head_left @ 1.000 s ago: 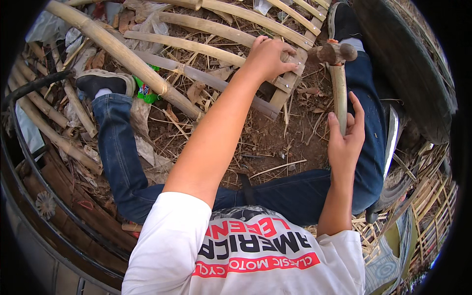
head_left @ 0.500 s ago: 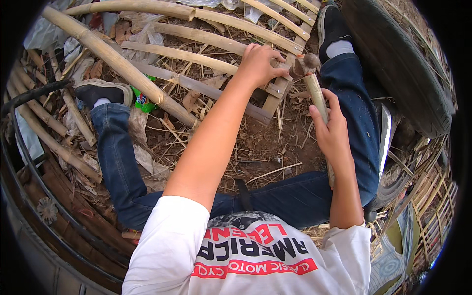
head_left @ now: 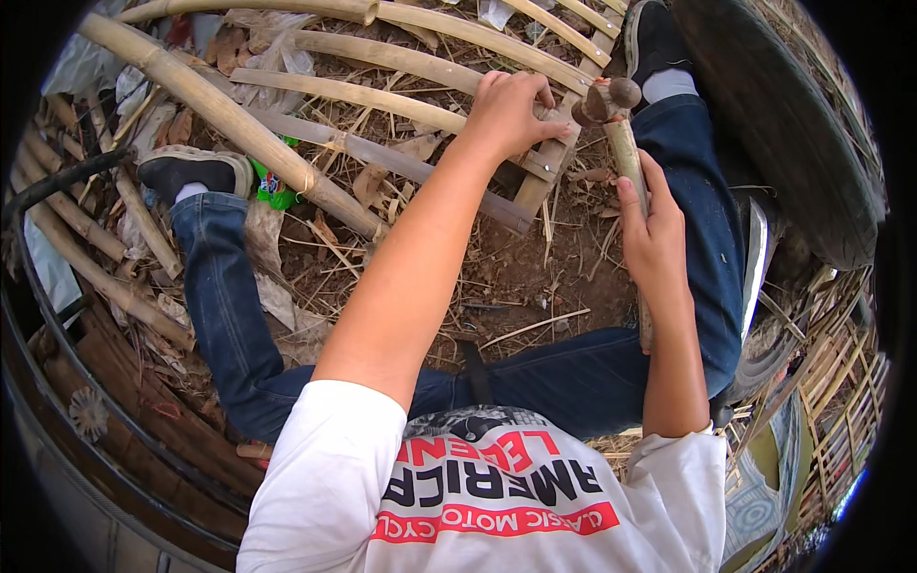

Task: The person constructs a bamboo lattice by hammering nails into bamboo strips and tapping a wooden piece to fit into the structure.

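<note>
On bare dirt strewn with dry leaves, between the person's outstretched legs, lies a bamboo frame (head_left: 401, 124) of split slats. Left hand (head_left: 506, 110) rests palm-down on the frame's near corner, fingers curled together against a slat. Right hand (head_left: 654, 234) is clamped around the wooden handle of a hammer (head_left: 621, 124); hammer head sits just beside the left fingertips, at the frame's corner. Green wrapper (head_left: 275, 186) lies under the thick bamboo pole (head_left: 220, 110).
</note>
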{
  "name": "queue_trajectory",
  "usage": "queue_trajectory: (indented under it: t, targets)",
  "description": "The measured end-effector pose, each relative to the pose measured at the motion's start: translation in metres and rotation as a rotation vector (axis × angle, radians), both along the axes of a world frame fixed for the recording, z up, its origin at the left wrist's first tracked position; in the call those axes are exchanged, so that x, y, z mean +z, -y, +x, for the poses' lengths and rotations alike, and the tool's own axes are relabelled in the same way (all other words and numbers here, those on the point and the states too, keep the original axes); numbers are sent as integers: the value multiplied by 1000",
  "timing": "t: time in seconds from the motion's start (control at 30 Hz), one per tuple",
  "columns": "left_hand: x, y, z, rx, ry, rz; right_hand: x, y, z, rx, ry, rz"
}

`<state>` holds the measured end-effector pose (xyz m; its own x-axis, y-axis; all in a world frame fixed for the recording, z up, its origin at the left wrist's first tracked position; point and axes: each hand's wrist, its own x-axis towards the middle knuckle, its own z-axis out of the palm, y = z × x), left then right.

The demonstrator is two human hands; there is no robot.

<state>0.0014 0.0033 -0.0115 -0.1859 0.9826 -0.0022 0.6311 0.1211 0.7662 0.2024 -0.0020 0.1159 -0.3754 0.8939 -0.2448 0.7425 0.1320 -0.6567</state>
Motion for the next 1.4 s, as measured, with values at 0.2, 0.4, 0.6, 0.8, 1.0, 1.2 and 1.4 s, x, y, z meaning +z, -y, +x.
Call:
queue_trajectory:
  t: [0.2, 0.4, 0.6, 0.8, 1.0, 1.2, 1.4]
  targets:
    - [-3, -1, 1, 4, -1, 19, 22, 3, -8, -67, -168, 109]
    - [-6, 3, 0, 12, -57, -25, 9, 8, -6, 44, 76, -99]
    - [-5, -2, 0, -21, -6, -4, 24, 0, -5, -59, -145, 133]
    - [-8, -3, 3, 21, -52, 15, -12, 1, 6, 40, 47, 0]
    - [-8, -3, 0, -19, 3, -14, 23, 4, -8, -91, -122, 39]
    - [-4, 0, 3, 19, -63, -13, -8, 7, -1, 20, 39, -1]
    - [-10, -2, 0, -29, -24, 14, 20, 7, -12, -78, -135, 129]
